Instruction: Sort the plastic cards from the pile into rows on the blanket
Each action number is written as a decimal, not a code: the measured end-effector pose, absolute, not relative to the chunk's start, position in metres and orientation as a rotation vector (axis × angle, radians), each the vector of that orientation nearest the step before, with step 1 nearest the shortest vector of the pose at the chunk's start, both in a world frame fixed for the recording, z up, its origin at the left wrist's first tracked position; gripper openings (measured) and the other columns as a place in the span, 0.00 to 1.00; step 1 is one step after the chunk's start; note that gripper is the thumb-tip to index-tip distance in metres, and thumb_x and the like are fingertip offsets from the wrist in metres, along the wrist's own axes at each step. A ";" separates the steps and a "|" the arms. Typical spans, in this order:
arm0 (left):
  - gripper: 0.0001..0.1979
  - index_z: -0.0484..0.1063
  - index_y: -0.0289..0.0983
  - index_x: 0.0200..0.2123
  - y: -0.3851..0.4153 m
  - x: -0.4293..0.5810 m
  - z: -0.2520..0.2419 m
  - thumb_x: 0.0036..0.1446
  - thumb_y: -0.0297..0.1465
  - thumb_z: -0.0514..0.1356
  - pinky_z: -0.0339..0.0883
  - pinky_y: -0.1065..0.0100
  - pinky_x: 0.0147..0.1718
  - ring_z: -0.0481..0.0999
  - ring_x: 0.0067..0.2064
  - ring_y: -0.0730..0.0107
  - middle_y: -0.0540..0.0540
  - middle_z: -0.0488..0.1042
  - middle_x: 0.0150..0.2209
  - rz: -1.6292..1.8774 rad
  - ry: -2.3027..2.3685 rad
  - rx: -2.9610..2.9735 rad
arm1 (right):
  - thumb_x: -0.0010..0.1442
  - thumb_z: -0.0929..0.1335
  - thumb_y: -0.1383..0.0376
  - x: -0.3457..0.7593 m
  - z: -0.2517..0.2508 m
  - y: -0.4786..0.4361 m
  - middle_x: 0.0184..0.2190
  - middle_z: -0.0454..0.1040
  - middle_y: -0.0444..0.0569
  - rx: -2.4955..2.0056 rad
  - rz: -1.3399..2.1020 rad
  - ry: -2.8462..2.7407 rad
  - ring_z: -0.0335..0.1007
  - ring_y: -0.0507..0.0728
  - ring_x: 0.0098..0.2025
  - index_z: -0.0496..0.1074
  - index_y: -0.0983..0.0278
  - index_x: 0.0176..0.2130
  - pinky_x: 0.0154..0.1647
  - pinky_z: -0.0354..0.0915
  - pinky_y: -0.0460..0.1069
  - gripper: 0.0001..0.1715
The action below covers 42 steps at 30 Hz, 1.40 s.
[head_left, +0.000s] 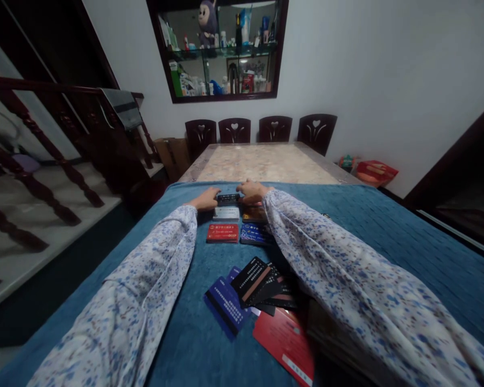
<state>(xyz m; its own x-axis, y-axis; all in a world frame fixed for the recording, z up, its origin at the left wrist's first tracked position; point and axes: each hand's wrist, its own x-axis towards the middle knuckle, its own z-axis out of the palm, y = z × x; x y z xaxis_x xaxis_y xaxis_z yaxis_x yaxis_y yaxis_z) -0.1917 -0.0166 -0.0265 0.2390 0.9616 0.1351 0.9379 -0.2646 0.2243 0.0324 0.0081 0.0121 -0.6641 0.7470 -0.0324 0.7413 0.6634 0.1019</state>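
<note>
Your left hand [205,200] and right hand [253,191] flanked the black stack [228,199], fingertips at its two short ends, probably to keep it straight with the face uncovered. Couldn't tell if either grip pinched it or only touched. The stack lay just inside the far edge of the blue cloth [185,322], well short of the counter's [266,161] far edge. Nearer you: white stack [226,214] left, gold stack [252,215] right; then red stack [222,233] left, blue stack [255,234] right. Gaps likely kept colours apart. Your right sleeve [326,258] hid part of the right column. Loose black cards [250,279] overlapped blue cards [226,305] and a red card [286,344] toward the counter's near edge, probably to sit compactly between your arms.
</note>
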 end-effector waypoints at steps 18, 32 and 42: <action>0.09 0.74 0.37 0.37 -0.082 -0.164 -0.015 0.64 0.28 0.54 0.66 0.59 0.48 0.72 0.45 0.59 0.41 0.73 0.41 0.667 1.814 2.622 | 0.65 0.64 0.68 0.049 0.038 -0.054 0.51 0.80 0.56 1.196 0.279 2.913 0.73 0.63 0.55 0.78 0.62 0.49 0.50 0.63 0.52 0.17; 0.10 0.75 0.35 0.37 -0.135 -0.142 -0.024 0.64 0.26 0.53 0.63 0.59 0.45 0.73 0.44 0.58 0.40 0.75 0.41 0.688 1.782 2.644 | 0.64 0.65 0.65 0.073 0.037 -0.105 0.48 0.80 0.57 1.132 0.300 2.966 0.72 0.64 0.52 0.78 0.64 0.46 0.46 0.61 0.53 0.15; 0.09 0.74 0.37 0.37 -0.176 -0.121 -0.038 0.64 0.26 0.53 0.61 0.58 0.47 0.72 0.45 0.59 0.41 0.75 0.41 0.675 1.713 2.661 | 0.67 0.63 0.68 0.097 0.024 -0.128 0.49 0.79 0.58 1.146 0.255 2.970 0.70 0.65 0.54 0.78 0.63 0.48 0.49 0.60 0.54 0.16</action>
